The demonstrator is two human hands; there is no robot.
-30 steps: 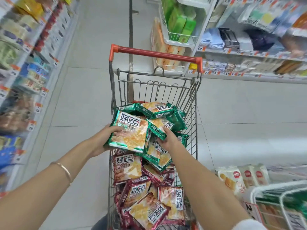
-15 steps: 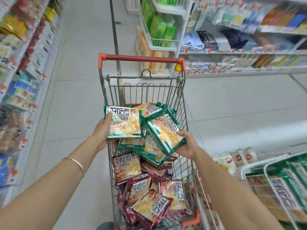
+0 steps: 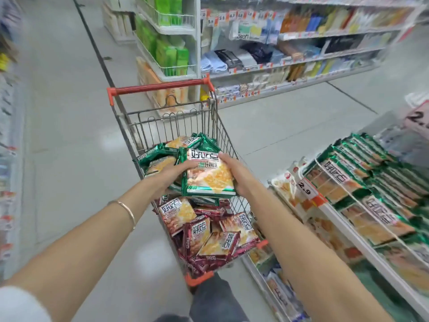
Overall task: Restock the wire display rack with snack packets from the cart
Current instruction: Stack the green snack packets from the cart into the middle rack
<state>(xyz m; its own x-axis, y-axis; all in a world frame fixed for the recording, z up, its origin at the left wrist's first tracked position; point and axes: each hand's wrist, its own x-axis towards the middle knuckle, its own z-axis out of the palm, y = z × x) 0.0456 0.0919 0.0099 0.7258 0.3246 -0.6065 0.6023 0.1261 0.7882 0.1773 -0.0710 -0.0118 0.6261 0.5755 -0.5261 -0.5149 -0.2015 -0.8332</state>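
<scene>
Left hand (image 3: 170, 176) and right hand (image 3: 236, 175) gripped a stack of green packets (image 3: 209, 180) above the cart (image 3: 167, 126); lower packets risked slipping loose.

Left hand (image 3: 170, 176), right hand (image 3: 238, 174) gripping packets (image 3: 209, 180), seemingly stacked

**Supermarket aisle with a stocking cart**

A self-service shop. Tiered shelves (image 3: 301, 58) run along the far right side, their front edges lined with small price tags (image 3: 232, 71) and stocked with packaged goods. A wire shopping cart (image 3: 171, 126) with a red handle stands on the pale tiled floor (image 3: 69, 135) of the aisle, loaded with green and red snack packets (image 3: 204, 235). At the right edge a wire display rack (image 3: 336, 216) holds rows of the same green packets behind a price card (image 3: 306, 188) marked 2.9; blurred shelving lines the left edge
</scene>
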